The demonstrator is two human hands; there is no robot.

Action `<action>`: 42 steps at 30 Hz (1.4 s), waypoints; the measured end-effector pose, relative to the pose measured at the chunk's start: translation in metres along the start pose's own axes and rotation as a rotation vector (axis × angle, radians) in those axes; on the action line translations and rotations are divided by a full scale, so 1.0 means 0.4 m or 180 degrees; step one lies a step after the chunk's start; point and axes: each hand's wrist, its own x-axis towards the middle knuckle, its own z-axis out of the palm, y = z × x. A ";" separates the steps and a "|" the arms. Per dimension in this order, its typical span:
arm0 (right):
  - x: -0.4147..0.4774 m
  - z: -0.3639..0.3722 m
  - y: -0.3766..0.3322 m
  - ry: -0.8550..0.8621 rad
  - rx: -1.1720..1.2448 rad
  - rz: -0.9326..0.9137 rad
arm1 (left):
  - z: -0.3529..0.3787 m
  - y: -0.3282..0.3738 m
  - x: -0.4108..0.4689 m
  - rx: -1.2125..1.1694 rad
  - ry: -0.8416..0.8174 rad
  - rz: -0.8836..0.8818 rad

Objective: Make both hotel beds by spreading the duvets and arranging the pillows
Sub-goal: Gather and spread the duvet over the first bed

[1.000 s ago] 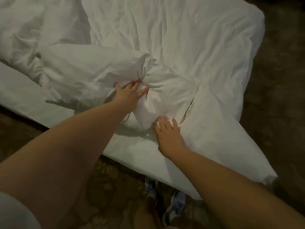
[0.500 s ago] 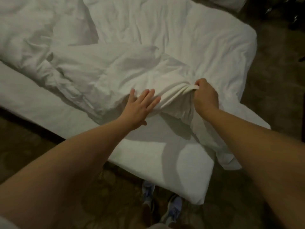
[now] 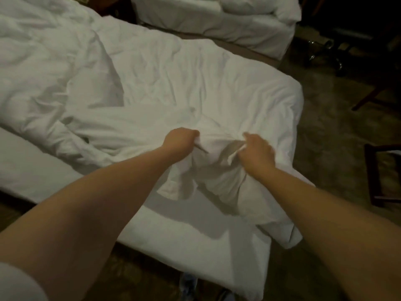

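Duvet (image 3: 152,83): white, crumpled across the near bed (image 3: 195,253). It is heaped thick toward the left and flatter toward the foot corner on the right. Its near edge is bunched and lifted off the mattress sheet between the two hands. A loose flap hangs below them over bare sheet.

Left hand (image 3: 181,142): closed in a fist with a fold of duvet gathered inside it.

Right hand (image 3: 257,154): slightly blurred, fingers curled round a strip of the duvet's edge, which shows white between thumb and fingers.

The hands are near each other but apart, and the fabric sags between them in a slack pouch. Both forearms are bare. A pale sleeve (image 3: 15,285) shows at the lower left corner.

Second bed (image 3: 217,29): across a narrow gap at the top, in white bedding. A rounded white mound (image 3: 245,5) sits on it; pillow or duvet, cannot tell.

Patterned carpet (image 3: 325,127) lies to the right. A dark wooden frame (image 3: 373,174) stands at the right edge. Shoe tips (image 3: 188,285) show below the bed's near corner.
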 end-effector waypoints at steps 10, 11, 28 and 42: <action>-0.070 0.023 -0.162 -0.0126 0.1771 0.0568 | -0.067 0.088 0.024 -0.1233 0.0240 -0.0098; -0.061 0.005 -0.145 -0.0151 0.1700 0.0611 | -0.061 0.091 0.016 -0.1266 0.0277 -0.0157; 0.018 -0.385 0.062 0.0792 0.2743 0.0914 | -0.096 0.256 -0.013 0.0663 0.2621 0.0826; -0.025 -0.113 0.403 -0.0643 0.2135 -0.0721 | -0.159 0.831 0.257 -0.0825 0.1215 -0.0094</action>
